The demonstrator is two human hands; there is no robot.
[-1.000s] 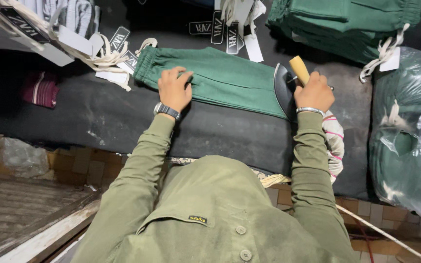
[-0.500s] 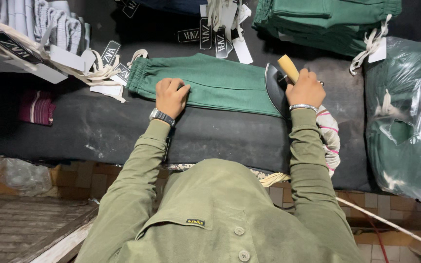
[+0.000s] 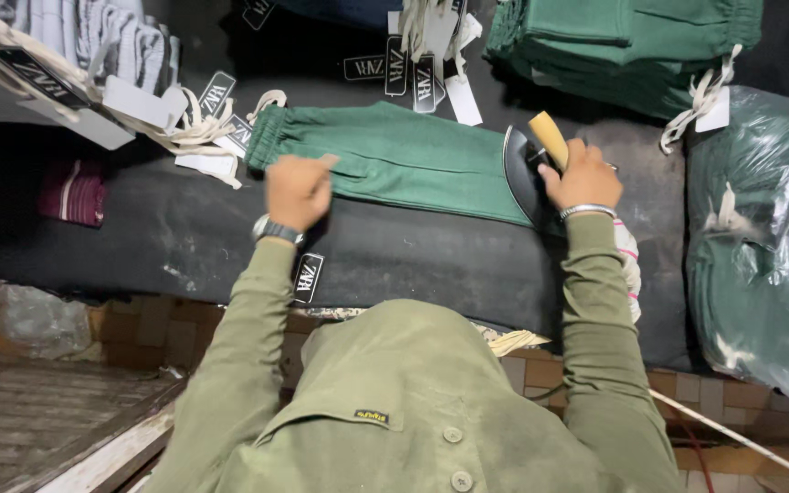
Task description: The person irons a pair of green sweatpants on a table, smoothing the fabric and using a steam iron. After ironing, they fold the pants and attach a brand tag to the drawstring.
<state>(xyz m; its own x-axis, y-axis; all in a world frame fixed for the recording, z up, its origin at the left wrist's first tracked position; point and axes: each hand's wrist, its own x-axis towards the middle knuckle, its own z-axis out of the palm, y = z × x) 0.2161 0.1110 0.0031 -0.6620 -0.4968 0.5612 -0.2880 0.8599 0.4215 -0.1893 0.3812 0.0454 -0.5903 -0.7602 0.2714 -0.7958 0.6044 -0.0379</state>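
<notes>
The right hand [image 3: 584, 178] has its fingers wrapped around the wooden handle [image 3: 548, 139] of a dark flat iron [image 3: 524, 173], whose soleplate rests on the end of the green trousers [image 3: 404, 155], just left of those fingers. The left hand [image 3: 297, 189] hovers blurred over the waistband end, fingers loosely curled, holding nothing. The trousers lie flat on the dark padded board [image 3: 413, 260]. Risks: an iron resting in place could scorch the cloth, and paper tags [image 3: 216, 93] beyond the left fingertips could get caught underneath it.
</notes>
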